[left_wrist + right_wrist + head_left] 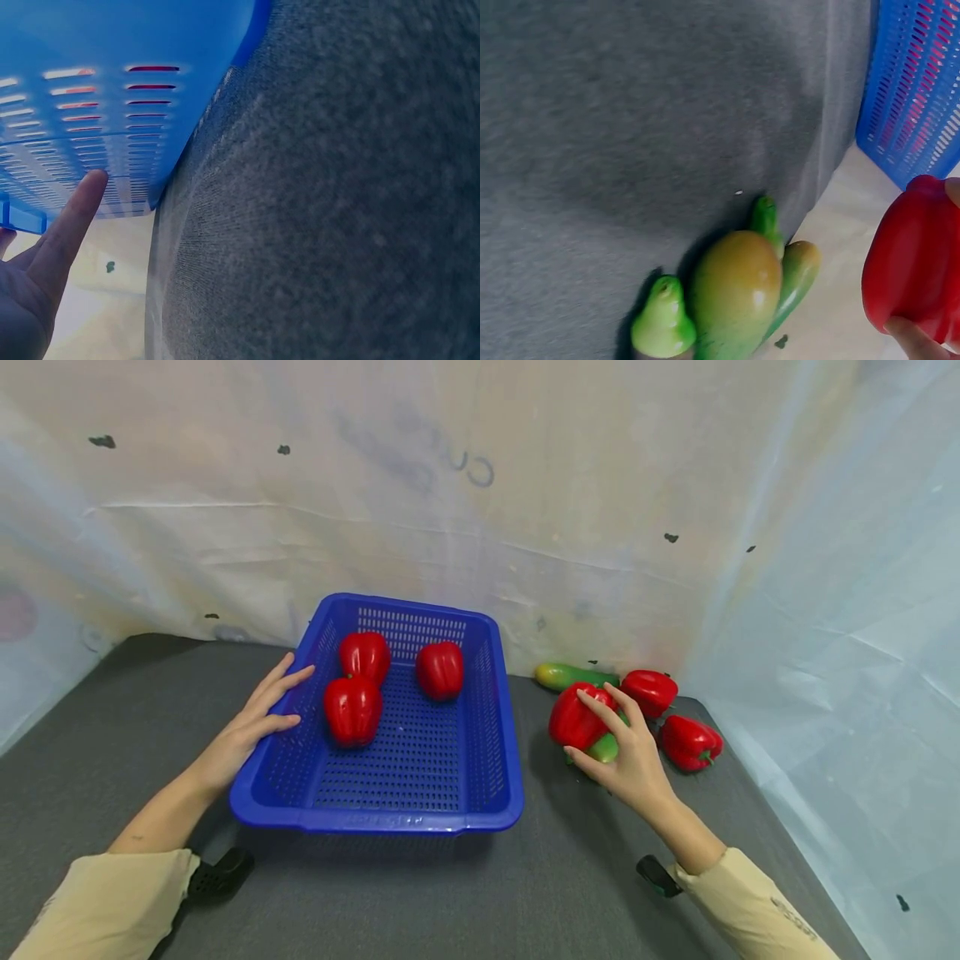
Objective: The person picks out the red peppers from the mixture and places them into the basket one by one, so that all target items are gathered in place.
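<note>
A glossy red pepper [573,720] is gripped in the right hand [636,762], raised clear of the surface [525,893]. Well to its left, a blue slotted basket [375,819] stands upright, three whole red peppers [352,712] inside.

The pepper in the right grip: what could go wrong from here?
The pepper looks glossy and the right grip holds it with fingertips, so it might slip.

If it slipped, it could knock the yellow-green fruit on the table close by.

The left grip has its fingers fairly straight at the side of the basket, so a bump might shift the basket.
</note>
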A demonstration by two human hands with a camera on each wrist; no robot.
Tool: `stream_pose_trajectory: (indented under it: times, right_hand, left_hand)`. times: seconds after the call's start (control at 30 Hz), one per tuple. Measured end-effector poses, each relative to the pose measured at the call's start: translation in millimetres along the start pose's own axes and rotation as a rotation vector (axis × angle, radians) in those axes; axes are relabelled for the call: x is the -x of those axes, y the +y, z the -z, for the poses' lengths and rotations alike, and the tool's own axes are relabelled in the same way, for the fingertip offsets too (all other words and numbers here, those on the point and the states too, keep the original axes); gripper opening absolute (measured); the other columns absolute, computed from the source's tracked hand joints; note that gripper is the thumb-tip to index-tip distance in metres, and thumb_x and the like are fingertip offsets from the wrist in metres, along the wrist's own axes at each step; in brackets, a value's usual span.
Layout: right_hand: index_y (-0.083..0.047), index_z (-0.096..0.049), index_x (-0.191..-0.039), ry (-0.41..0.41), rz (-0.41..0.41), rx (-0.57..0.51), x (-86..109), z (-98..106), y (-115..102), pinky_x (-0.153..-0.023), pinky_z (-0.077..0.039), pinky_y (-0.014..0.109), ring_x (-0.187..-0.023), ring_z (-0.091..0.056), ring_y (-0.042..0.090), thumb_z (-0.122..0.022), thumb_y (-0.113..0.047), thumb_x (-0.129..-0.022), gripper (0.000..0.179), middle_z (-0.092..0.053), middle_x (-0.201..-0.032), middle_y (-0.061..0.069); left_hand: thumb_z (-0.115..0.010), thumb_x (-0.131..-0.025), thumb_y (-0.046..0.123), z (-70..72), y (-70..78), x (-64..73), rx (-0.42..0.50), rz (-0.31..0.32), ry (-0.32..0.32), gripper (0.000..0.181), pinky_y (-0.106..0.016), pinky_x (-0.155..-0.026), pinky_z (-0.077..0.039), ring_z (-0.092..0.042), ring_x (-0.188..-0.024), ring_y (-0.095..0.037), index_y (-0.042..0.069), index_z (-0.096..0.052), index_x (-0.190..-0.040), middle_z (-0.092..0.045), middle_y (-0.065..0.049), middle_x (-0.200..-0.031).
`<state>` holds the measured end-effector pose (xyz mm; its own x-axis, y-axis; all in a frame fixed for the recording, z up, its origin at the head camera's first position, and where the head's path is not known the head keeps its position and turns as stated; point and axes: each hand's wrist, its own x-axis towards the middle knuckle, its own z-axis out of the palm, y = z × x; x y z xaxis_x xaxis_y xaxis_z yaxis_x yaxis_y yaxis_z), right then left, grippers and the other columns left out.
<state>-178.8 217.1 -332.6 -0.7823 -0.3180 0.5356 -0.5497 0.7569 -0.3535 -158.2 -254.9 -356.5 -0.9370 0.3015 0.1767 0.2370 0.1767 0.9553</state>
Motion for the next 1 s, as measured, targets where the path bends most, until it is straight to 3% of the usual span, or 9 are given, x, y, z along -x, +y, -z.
stream_pose_trajectory:
  times: [1.0]
  right_hand:
    - [-0.015,-0.052,-0.138,0.007,0.203,-0.044,-38.8,-5,-34,-0.086,-0.052,0.051,-0.13,-0.042,0.034,-0.083,-0.018,-0.073,0.072,-0.036,-0.149,0.017]
  left_hand:
    - [-0.036,-0.101,0.015,-1.9,-0.1,0.0,0.034,-0.003,0.013,0.056,-0.079,-0.098,-0.013,0.016,-0.143,-0.041,0.019,-0.019,-0.154,0.016,0.002,-0.161]
